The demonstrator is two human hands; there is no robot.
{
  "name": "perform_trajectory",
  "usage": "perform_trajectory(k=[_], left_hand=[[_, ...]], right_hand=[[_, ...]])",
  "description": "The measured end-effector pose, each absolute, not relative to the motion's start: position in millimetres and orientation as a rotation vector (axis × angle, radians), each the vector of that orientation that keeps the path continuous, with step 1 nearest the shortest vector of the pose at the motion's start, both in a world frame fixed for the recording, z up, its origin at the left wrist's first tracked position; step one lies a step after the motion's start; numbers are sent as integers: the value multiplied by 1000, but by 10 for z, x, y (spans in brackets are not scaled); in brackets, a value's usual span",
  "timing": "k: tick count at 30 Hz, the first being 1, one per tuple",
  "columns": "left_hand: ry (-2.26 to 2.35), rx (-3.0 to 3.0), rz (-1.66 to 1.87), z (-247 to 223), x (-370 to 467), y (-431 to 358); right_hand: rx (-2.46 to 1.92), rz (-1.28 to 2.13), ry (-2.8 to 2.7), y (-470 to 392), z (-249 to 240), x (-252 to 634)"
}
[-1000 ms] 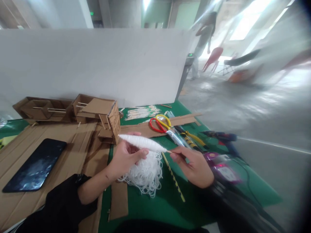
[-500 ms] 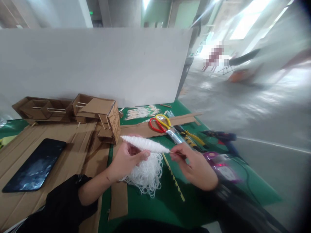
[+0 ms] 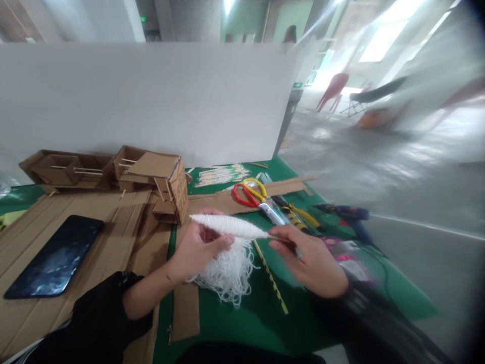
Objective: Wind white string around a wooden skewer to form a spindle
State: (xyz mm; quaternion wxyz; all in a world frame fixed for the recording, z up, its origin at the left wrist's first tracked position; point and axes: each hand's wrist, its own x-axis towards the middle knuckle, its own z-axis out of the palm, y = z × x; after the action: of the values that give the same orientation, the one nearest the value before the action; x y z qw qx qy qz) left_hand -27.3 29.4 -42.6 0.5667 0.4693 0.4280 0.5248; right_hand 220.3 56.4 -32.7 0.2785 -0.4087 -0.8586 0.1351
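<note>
A spindle-shaped roll of white string (image 3: 229,226) lies level between my hands, thick in the middle and tapered at both ends. My left hand (image 3: 200,246) is closed around its left part from below, thumb along the near side. The thin stick (image 3: 278,237) coming out of the roll's right end is pinched in the fingers of my right hand (image 3: 314,260). Under the roll, a loose heap of white string (image 3: 229,275) rests on the green tabletop. A yellow straw with dark marks (image 3: 271,278) lies just right of the heap.
Scissors with red and yellow handles (image 3: 252,194), yellow-black pliers (image 3: 305,217) and a glue gun (image 3: 344,212) lie beyond my right hand. Thin sticks (image 3: 222,175) are at the back. To the left stand cardboard boxes (image 3: 151,174) and a dark phone (image 3: 55,258) on cardboard.
My right hand has shifted slightly right and the roll has moved a little the same way. My left hand has hardly moved, still holding the roll.
</note>
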Motion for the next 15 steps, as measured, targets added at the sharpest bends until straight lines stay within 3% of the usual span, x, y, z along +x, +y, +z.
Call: perform_trajectory(k=[8,15], left_hand=[[1006,1086,1252,-427,-269,298],[996,1087,1262,-437,-270,306]], right_hand=[[-1041,207,-2260,549,-293,2195],[-1117,296,-2281,567,-345,2197]])
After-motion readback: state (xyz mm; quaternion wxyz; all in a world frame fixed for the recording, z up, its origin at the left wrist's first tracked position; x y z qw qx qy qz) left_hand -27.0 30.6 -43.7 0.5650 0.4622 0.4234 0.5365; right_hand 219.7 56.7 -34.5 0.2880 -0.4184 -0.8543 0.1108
